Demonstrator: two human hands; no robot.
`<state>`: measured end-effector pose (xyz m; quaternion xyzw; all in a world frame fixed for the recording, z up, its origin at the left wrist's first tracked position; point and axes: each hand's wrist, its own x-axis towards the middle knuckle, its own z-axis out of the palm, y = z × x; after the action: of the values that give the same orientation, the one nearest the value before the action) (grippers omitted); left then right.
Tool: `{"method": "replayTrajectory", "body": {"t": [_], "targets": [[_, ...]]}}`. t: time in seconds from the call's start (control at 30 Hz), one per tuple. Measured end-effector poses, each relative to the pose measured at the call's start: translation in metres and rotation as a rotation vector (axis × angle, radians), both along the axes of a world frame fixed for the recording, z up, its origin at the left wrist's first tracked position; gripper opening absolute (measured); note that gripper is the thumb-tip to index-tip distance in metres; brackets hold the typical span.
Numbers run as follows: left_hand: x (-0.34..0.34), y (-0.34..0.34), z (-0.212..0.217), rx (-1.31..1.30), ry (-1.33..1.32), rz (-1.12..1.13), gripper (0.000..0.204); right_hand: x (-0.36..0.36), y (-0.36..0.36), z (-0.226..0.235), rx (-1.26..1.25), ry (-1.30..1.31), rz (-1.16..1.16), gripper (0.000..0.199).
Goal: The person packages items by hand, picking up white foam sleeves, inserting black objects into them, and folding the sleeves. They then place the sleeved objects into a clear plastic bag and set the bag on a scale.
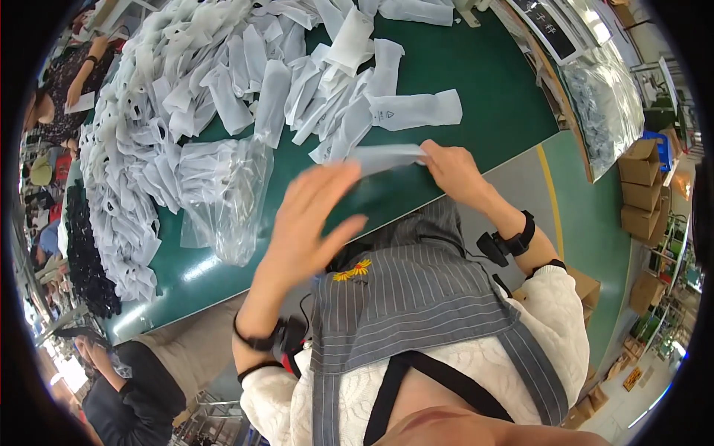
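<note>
The person's right hand (455, 175) pinches one end of a long, thin, cloudy-white plastic pouch (390, 156), with thumb and finger together on its tip. The pouch is above the near edge of a shiny green table (491, 134), just in front of the person. The left hand (301, 230) looks blurry. Its fingers are spread out and its thumb sticks far away from them. Its fingertips cover the pouch's left end, but I cannot tell if they touch it.

The pouch could slip and drop, I think, because just the right hand clearly has it, and only by one end. It could also bend or crease, since it looks so thin and floppy. If the left hand swings wide, it could bump the clear plastic bag (239, 239) stuffed with white pouches, which sits to its left.

Just past the held pouch lies a messy pile of loose white pouches (335, 97). One flat pouch with a small dark mark (435, 109) pokes out to the right. These crowd the spot, and the held one could get mixed in, as they look so alike. A big heap of white plastic pieces (171, 59) fills the far left, with a dark black pile (89, 260) beside it.
</note>
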<state>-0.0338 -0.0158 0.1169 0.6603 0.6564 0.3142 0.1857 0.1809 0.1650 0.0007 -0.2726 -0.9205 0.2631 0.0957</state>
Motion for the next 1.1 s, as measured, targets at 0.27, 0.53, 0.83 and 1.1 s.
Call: {"method": "replayTrajectory", "body": {"t": [0.27,0.53,0.83,1.1], "targets": [[0.056,0.044,-0.128,0.264,0.359,0.053,0.031,0.013,0.018,0.006,-1.068,-0.092,-0.007,0.018],[0.065,0.05,-0.135,0.218,0.201,-0.096,0.022,-0.005,0.09,-0.003,0.535,0.159,0.066,0.013],[0.06,0.061,-0.125,0.271,0.356,-0.097,0.022,0.019,0.047,0.021,-0.466,-0.397,0.337,0.017],[0.062,0.065,-0.131,0.288,0.3,0.009,0.023,-0.093,0.078,0.004,0.498,0.191,0.301,0.028]]}}
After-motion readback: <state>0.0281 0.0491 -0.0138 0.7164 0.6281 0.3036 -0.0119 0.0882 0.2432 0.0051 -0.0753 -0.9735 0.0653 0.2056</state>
